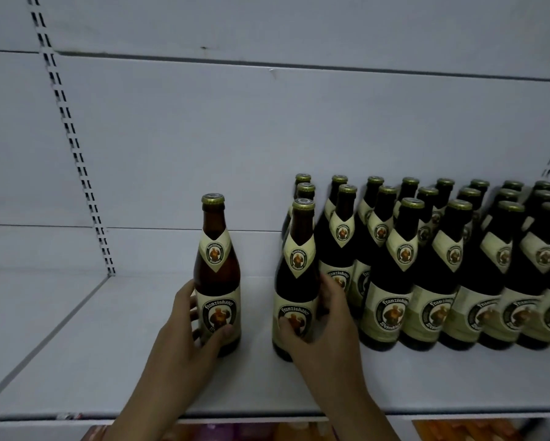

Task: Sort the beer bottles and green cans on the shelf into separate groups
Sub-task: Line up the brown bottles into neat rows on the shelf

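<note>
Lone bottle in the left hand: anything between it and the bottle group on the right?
Nothing visible. The left hand grips the lone bottle; only bare shelf separates it from the group's nearest bottle, held by the right hand.

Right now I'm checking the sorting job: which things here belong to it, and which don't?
Job: lone brown glass beer bottle in left hand; front bottle in right hand; massed bottle rows; white shelf.
Not: blurred orange goods below.

On the shelf (76,361) one bottle (217,275) stands alone, left of the rest. To its right, apart from it, a second bottle (295,281) stands at the front left corner of the packed rows of bottles (442,265) reaching back to the wall.
</note>
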`<state>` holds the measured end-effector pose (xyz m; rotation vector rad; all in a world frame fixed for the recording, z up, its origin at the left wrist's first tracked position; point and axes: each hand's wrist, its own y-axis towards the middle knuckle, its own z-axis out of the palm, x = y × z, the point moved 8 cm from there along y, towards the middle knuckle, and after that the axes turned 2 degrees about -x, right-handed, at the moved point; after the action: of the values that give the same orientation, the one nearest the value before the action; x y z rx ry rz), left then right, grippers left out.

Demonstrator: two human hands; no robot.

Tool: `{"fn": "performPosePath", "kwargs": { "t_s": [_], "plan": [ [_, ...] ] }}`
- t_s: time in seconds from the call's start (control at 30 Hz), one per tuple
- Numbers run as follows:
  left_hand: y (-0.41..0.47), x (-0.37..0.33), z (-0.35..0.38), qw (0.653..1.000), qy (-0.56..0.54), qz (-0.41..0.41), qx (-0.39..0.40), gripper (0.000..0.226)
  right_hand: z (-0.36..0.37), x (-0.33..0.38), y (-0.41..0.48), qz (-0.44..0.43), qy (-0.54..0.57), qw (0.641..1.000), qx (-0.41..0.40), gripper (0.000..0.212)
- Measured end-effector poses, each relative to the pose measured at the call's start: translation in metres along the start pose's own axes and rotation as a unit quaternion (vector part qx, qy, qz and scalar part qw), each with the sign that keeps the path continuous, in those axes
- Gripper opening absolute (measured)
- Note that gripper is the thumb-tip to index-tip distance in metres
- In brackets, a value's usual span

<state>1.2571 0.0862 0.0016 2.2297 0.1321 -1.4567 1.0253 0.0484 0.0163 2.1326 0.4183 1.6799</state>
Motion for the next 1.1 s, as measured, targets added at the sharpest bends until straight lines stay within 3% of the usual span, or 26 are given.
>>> {"fn": "performPosePath", "kwargs": {
  "t_s": [0.43,0.67,0.93,1.1],
  "plan": [
    [-0.015,-0.037,0.071,0.996,-0.039,0.044,0.063,0.079,-0.044,0.0,-0.002,-0.039,-0.088,0.995,-0.04,0.084],
    [-0.022,-0.053,0.097,0.994,-0.046,0.077,0.064,0.08,-0.061,-0.006,-0.014,-0.055,-0.096,0.99,-0.086,0.082],
    [-0.025,-0.057,0.104,0.993,-0.05,0.092,0.051,0.072,-0.068,-0.004,-0.016,-0.097,-0.18,0.971,-0.121,0.087],
    [-0.024,-0.051,0.106,0.994,-0.048,0.086,0.051,0.077,-0.075,-0.012,-0.012,-0.093,-0.139,0.981,-0.1,0.091]
  ]
}}
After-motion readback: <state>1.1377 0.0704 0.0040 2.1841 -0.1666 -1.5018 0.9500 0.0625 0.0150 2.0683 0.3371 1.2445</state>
